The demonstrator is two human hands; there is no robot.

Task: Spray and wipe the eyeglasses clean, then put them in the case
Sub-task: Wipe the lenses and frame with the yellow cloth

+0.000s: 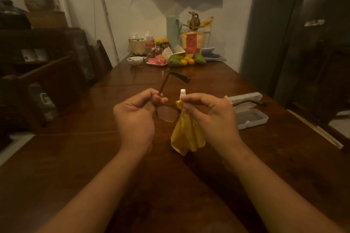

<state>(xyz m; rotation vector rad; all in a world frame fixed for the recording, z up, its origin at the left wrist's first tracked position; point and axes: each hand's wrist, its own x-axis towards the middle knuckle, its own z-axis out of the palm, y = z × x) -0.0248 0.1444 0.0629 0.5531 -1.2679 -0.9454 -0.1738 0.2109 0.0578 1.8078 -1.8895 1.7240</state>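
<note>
My left hand [135,117] is closed on the dark-framed eyeglasses [167,113] at the left hinge, and their left temple sticks up and away. One lens shows between my hands. My right hand [210,113] pinches a yellow cloth [184,134], which hangs down over the other lens. The right temple pokes out past that hand, over the open translucent case [251,118] lying on the table to the right. The white top of a small spray bottle [182,92] shows just above my right fingertips. Whether it is in the hand or stands behind it, I cannot tell.
The dark wooden table [170,185] runs away from me. At its far end stand a basket, jars, a white bowl [135,60], fruit [186,60] and a pale green jug [173,30]. Dark wooden chairs [56,81] are on the left and a grey fridge [322,43] on the right.
</note>
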